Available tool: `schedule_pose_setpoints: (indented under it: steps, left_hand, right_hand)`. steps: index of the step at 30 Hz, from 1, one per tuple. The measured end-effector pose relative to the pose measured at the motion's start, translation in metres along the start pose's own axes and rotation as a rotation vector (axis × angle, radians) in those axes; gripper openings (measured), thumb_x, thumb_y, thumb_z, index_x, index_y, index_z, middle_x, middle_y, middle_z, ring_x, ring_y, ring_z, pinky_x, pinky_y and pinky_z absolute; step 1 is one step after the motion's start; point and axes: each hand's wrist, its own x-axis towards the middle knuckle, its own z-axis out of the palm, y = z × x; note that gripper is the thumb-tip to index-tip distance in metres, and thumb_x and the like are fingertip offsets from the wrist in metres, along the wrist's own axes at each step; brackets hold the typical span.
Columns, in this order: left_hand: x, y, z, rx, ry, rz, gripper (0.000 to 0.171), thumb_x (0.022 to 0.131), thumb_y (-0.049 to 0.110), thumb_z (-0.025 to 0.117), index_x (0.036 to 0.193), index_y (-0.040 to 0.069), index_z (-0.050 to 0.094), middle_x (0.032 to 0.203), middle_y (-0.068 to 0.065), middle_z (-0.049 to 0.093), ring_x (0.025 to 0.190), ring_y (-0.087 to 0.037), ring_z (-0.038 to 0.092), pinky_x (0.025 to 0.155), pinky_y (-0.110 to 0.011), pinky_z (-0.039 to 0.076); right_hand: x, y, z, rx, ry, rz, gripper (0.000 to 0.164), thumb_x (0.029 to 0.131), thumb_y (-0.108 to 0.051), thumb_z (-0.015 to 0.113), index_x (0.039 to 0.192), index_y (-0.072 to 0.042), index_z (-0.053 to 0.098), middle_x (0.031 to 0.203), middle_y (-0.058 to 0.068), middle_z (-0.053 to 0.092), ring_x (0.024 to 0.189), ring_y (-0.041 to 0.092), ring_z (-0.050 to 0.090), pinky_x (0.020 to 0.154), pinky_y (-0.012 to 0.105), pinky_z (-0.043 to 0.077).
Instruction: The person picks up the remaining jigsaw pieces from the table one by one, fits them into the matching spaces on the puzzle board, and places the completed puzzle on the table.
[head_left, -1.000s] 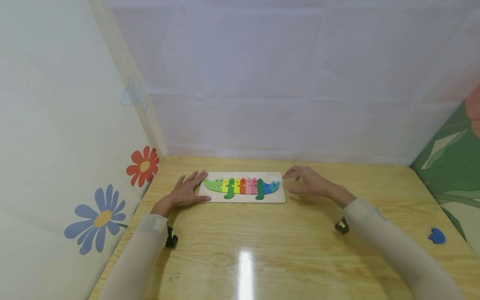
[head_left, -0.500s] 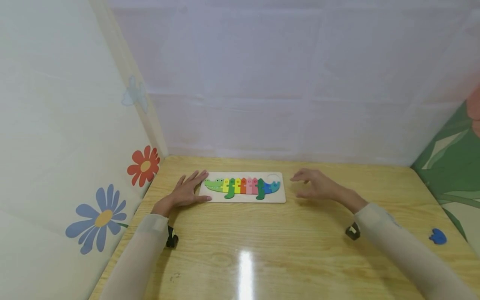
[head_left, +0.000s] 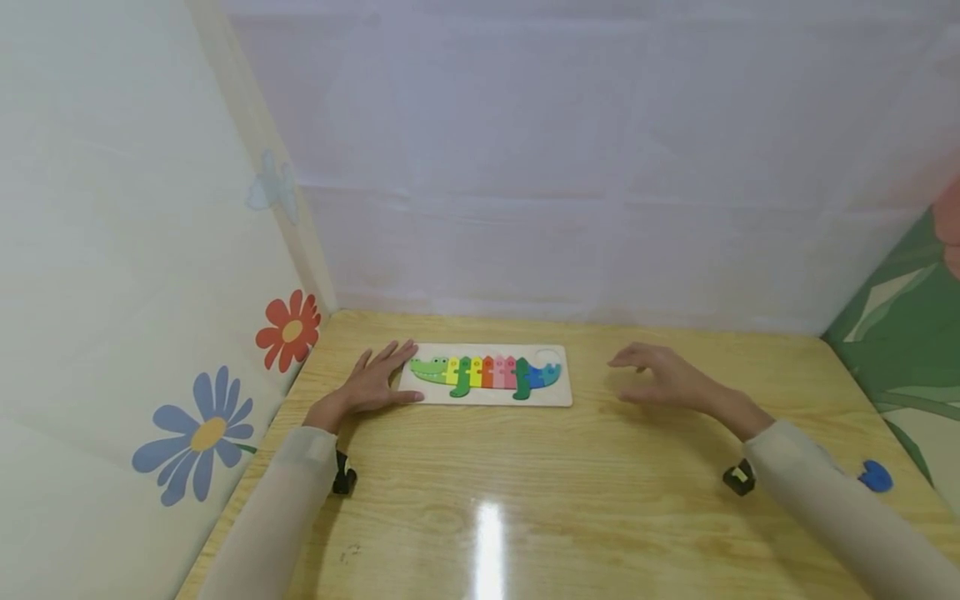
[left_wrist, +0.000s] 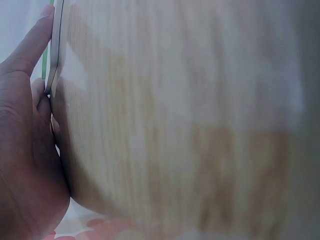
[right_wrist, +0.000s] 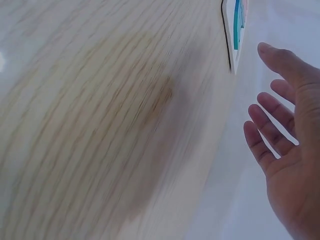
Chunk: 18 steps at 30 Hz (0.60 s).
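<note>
A wooden crocodile puzzle board [head_left: 431,398] lies flat near the back of the table. Its colourful pieces run from a green head at the left to a blue tail, and a bare curved outline shows at the tail's tip. My left hand [head_left: 367,385] rests at the board's left end, fingers spread, with thumb and fingertips on its edge. In the left wrist view the thumb lies along the board's side. To the right of the board, and apart from it, my right hand [head_left: 663,379] hovers with loosely bent fingers and an empty palm. A blue puzzle piece [head_left: 876,476] lies at the far right, beyond my right sleeve.
The wooden table [head_left: 570,483] reflects a bright streak of light near its front. A pale cloth wall [head_left: 480,208] stands behind it, with flower-printed walls at both sides. A black wrist device [head_left: 738,477] sits below my right sleeve, and a similar one below the left.
My right hand has moved away from the board's right end, to the right and slightly toward me. My left hand and the board have hardly moved.
</note>
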Motion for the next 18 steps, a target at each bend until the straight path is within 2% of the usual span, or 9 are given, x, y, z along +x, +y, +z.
schedule_pose_setpoints:
  steps: [8, 18]
  left_hand:
    - [0.001, -0.001, 0.001, 0.007, -0.001, 0.002, 0.105, 0.092, 0.061, 0.074, 0.169, 0.011, 0.025, 0.177, -0.013, 0.020, 0.163, -0.040, 0.009, 0.126, -0.067, -0.003]
    - [-0.001, 0.001, -0.001, -0.003, 0.009, 0.017, 0.104, 0.092, 0.061, 0.074, 0.169, 0.009, 0.026, 0.176, -0.014, 0.022, 0.163, -0.042, 0.011, 0.126, -0.069, -0.002]
  right_hand:
    - [-0.022, 0.003, -0.009, -0.002, 0.041, -0.042, 0.046, 0.085, -0.010, 0.089, 0.126, 0.004, 0.073, 0.123, 0.015, 0.072, 0.105, 0.034, 0.071, 0.081, 0.051, 0.062]
    - [-0.045, 0.002, -0.025, -0.037, 0.054, 0.004, 0.048, 0.083, -0.012, 0.091, 0.126, 0.001, 0.074, 0.124, 0.012, 0.072, 0.105, 0.033, 0.071, 0.081, 0.050, 0.062]
